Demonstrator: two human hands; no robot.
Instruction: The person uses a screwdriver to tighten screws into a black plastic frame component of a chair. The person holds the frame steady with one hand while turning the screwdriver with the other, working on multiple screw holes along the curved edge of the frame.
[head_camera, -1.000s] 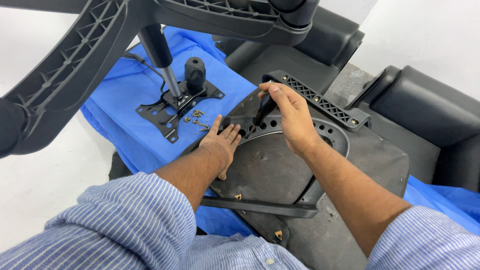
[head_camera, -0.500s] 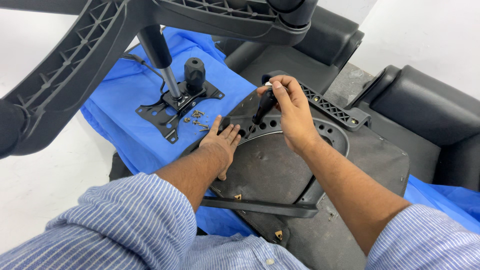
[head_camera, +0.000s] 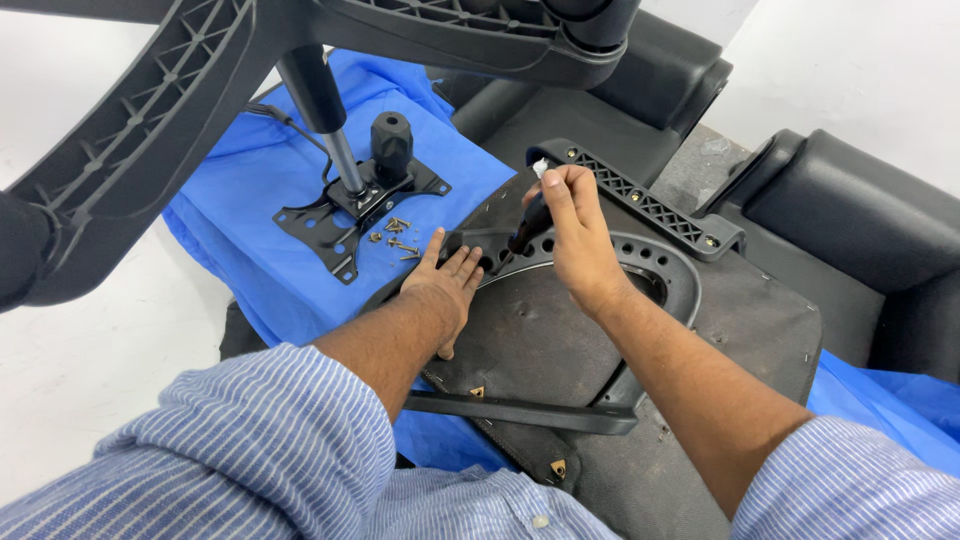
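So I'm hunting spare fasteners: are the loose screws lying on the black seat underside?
No, the loose screws lie on the blue cloth beside the black metal plate.

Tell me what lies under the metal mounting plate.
The metal mounting plate rests on a blue cloth, loose screws beside it. Whatever is beneath the cloth there is covered.

- Right hand (head_camera: 575, 235): shifted slightly up the screwdriver (head_camera: 527, 222); the fingers now close around the handle's top, where a second ago the hand sat a little lower over the curved black frame (head_camera: 655, 262).
- Left hand (head_camera: 443, 285): edged marginally toward the screwdriver tip.
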